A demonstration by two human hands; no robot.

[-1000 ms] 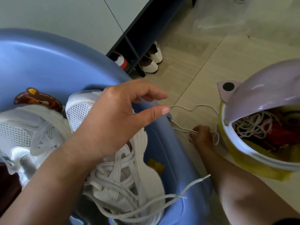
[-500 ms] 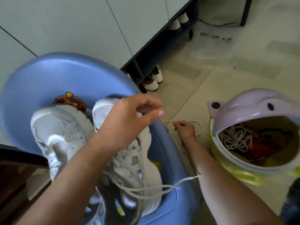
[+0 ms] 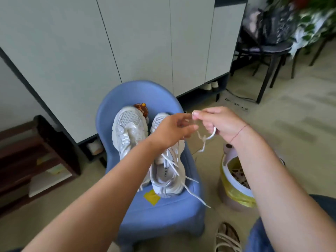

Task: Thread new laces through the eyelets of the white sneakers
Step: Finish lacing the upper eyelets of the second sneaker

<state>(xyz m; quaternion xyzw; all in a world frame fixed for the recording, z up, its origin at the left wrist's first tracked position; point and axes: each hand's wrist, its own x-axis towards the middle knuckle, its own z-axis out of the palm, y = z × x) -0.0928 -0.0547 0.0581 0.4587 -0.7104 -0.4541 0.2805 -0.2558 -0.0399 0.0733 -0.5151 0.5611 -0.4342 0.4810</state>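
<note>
Lifted off the floor, lace point(image 3: 211, 134) pinched by right hand point(image 3: 220, 124), loop hung below it; left hand point(image 3: 171, 130) curled just beside, its hold not discernible, above sneakers point(image 3: 127, 131)

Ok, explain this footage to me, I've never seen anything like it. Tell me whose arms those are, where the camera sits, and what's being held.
There is no machine here. A person is working with bare hands, and the camera is worn on their head, looking forward and down. That is why both arms come in from the bottom of the picture. The right hand pinches a white lace; a loop of it curls under the fingers and a loose end dangles. The left hand meets it at the lace's top end, but blur hides whether it pinches too. Below them, two white sneakers lie on a small blue plastic chair. The right sneaker has laces trailing loose. On the floor to the right stands a bin with a yellow liner.
</note>
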